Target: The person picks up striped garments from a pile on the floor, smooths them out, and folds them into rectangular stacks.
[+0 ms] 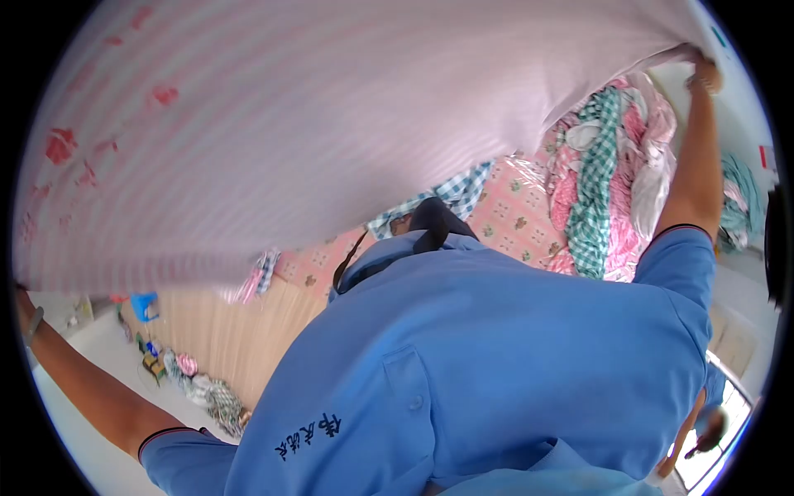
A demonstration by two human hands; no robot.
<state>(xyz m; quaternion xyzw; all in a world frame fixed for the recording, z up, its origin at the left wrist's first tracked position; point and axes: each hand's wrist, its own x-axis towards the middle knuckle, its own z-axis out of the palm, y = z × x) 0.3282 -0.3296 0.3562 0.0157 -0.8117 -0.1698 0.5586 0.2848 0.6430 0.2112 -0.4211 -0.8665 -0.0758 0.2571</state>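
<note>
A large pale pink striped bed sheet with red flowers at its left side is stretched in front of me between my raised arms. My right hand, high at the right, is closed around its gathered edge. At the far left, my left hand is at the lower corner of the cloth, cut off partly by the dark rim of the view; its fingers look closed on the edge. The lower border of the sheet hangs in front of my waist and looks blurred on the left.
A pile of green-checked and pink cloth lies on a pink patterned sheet at the right. More bundled cloth and a blue stool are beside the wooden floor. Another person stands behind at lower right.
</note>
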